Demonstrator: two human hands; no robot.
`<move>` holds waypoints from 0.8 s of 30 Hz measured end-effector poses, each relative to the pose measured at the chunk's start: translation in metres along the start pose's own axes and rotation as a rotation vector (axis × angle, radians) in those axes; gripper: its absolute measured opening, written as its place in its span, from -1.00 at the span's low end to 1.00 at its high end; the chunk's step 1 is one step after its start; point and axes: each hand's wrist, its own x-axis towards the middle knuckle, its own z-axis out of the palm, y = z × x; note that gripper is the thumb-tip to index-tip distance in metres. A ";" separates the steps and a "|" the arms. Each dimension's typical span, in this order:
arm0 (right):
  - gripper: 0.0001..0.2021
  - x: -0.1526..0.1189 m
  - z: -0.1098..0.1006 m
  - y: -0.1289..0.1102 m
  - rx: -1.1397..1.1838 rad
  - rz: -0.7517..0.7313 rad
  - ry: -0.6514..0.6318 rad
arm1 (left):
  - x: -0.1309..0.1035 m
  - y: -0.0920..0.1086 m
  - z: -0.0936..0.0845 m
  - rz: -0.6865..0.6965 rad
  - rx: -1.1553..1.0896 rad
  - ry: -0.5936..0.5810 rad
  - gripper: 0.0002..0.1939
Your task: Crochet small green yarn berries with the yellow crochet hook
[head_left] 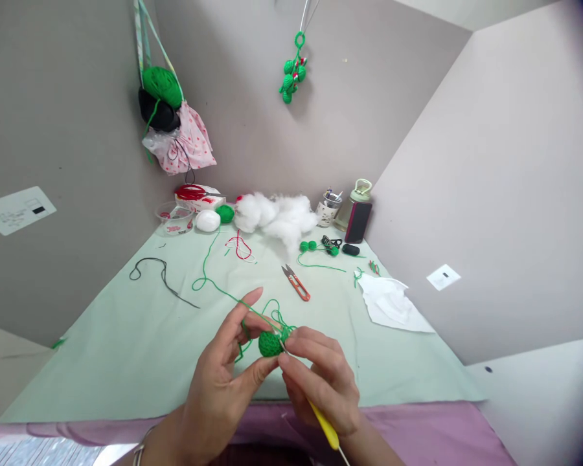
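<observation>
A small green crocheted ball (pixel 270 344) is pinched between the thumb and fingers of my left hand (pixel 226 372). Green yarn (pixel 226 292) runs over the raised index finger of that hand, and more loops hang around its fingers. My right hand (pixel 323 375) grips a crochet hook with a yellow handle (pixel 324 424); the metal tip is at the right side of the ball. Loose green strands stand above the ball, between the hands.
Orange snips (pixel 296 283) lie beyond my hands. White stuffing (pixel 279 217), a white yarn ball (pixel 208 221) and a green yarn ball (pixel 225 213) sit at the back. A dark cord (pixel 162 275) is on the left, white cloth (pixel 391 301) on the right.
</observation>
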 end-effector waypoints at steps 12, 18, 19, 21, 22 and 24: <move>-0.62 0.023 0.001 -0.008 0.120 0.127 0.041 | 0.011 0.008 0.001 -0.408 -0.523 -0.117 -0.33; -0.68 0.039 -0.020 -0.007 0.309 0.279 -0.066 | 0.022 0.013 -0.014 -0.308 -0.385 -0.205 -0.28; -0.69 0.041 -0.024 -0.008 0.335 0.303 -0.080 | 0.023 0.014 -0.016 -0.293 -0.360 -0.232 -0.27; -0.70 0.043 -0.028 -0.008 0.417 0.373 -0.083 | 0.025 0.016 -0.019 -0.273 -0.306 -0.274 -0.28; -0.73 0.044 -0.029 -0.008 0.473 0.427 -0.075 | 0.025 0.017 -0.021 -0.268 -0.277 -0.288 -0.29; -0.78 0.045 -0.029 -0.007 0.607 0.565 -0.047 | 0.026 0.019 -0.024 -0.266 -0.221 -0.310 -0.31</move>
